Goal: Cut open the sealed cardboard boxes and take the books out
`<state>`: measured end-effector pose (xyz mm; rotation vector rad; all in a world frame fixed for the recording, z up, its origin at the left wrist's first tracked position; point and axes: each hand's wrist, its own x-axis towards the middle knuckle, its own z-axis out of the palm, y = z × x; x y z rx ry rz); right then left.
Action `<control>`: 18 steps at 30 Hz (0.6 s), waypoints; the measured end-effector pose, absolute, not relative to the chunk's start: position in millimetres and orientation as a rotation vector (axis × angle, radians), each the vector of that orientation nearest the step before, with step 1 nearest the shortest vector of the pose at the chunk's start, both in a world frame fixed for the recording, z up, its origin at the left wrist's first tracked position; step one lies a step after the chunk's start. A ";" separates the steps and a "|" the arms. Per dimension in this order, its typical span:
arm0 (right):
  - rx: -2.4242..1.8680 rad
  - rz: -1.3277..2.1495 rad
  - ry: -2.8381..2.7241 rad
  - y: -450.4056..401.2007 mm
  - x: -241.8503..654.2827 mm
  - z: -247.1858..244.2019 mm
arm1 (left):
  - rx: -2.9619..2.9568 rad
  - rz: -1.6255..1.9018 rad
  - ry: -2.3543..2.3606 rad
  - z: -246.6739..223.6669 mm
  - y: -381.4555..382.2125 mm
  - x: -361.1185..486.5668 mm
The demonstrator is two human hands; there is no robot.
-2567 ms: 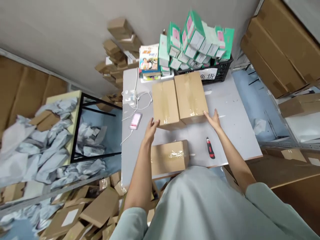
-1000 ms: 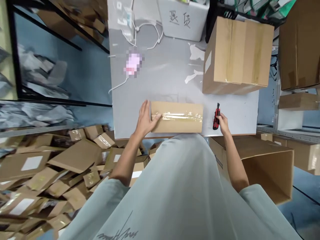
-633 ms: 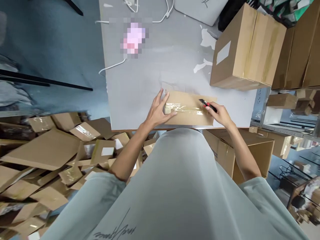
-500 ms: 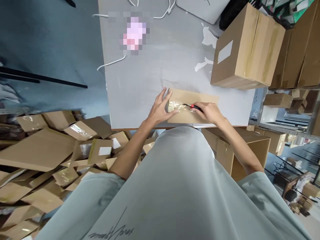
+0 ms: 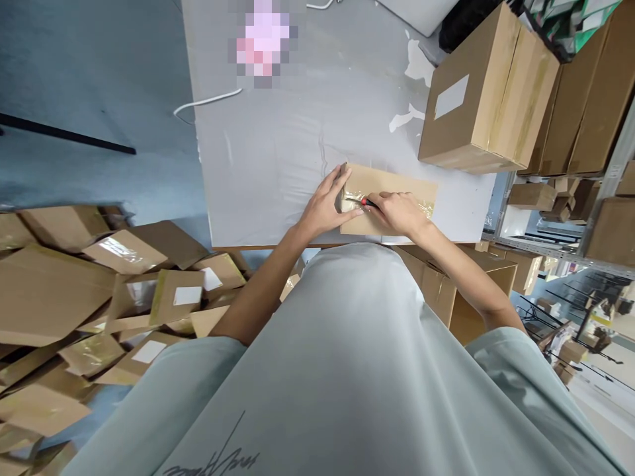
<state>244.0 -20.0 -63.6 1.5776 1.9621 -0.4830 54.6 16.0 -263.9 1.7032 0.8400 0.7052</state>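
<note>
A small brown cardboard box [image 5: 389, 177] lies near the front edge of the table, with shiny clear tape along the middle of its top. My left hand [image 5: 322, 206] grips its left end, the fingers at the far corner and the thumb on the near part of the top. In my closed right hand [image 5: 403, 210] is a utility knife [image 5: 366, 201] with a red and black handle. The blade points left onto the tape, close to my left thumb. My right fingers hide most of the handle.
On the grey table [image 5: 268, 165], a large taped carton [image 5: 451, 125] stands at the right. A white cable [image 5: 208, 101] and a pixelated pink item [image 5: 262, 39] lie toward the back left. Many cardboard boxes [image 5: 54, 291] are piled on the floor at left. An open carton [image 5: 489, 274] stands below the table at right.
My right hand has moved left along the box with the knife, bringing the blade nearer the left end. My left hand still holds that end. The view has shifted slightly.
</note>
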 end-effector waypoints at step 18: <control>1.489 -0.421 1.871 -10.0 244.2 -54.2 | 1.716 0.603 0.891 -260.5 21.5 49.8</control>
